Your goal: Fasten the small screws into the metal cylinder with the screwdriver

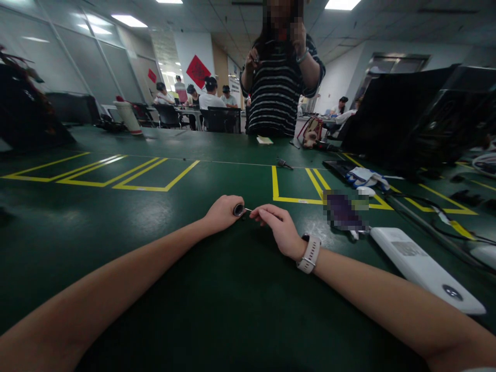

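Note:
My left hand [223, 212] is closed round a small dark round part with a shiny ring face [238, 210], held just above the green table [155, 227]. My right hand [276, 227], with a white watch [309, 254] on the wrist, pinches a thin metal pin or tool [248, 210] whose tip points at that round part. The two hands are almost touching in the middle of the table.
A white flat device [424, 269] lies at the right, with cables [422, 212] and white-blue gloves [366, 177] behind it. Yellow tape boxes [127, 178] mark the table. A small tool [284, 165] lies farther off. A person in a striped top [279, 88] stands across the table; others sit far behind.

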The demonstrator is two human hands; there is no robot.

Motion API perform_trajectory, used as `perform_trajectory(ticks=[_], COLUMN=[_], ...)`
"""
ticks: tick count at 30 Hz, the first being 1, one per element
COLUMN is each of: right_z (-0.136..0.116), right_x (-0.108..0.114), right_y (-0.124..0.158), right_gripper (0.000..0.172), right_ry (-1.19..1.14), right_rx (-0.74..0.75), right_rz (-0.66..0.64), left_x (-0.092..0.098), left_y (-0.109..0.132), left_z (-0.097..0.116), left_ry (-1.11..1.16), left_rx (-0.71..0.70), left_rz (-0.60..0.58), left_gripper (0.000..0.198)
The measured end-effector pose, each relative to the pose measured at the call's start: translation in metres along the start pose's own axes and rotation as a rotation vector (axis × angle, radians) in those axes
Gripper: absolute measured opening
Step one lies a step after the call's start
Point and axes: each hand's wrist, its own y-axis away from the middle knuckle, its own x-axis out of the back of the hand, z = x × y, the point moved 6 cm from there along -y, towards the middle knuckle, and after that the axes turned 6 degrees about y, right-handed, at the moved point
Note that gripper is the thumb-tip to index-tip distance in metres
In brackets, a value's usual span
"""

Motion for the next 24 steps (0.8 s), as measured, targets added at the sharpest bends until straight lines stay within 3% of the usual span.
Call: perform_trajectory(ticks=[4,14,19,24], right_z=[-0.004,0.013,0.011,0.003], right_x=[-0.001,-0.002,0.000,0.002], right_y=[0.001,-0.006,-0.004,0.000], right_gripper=[0.021,0.020,0.020,0.020], right_ry=[0.084,-0.384,-0.335,-0.047], right_rx=[0.037,-0.261,-0.156,-0.002], right_rz=[-0.013,-0.033,0.015,0.025], left_x=[0.000,0.000,0.001,0.002], left_y=[0.001,0.001,0.001,0.001], left_z=[0.000,-0.003,-0.004,-0.003], left_ry=[0.009,0.107,0.127,0.112], left_rx=[-0.014,-0.050,-0.035,-0.027], left_rz=[0.018,0.045,0.059,0.063], left_gripper=[0.011,0.017,0.012,0.010])
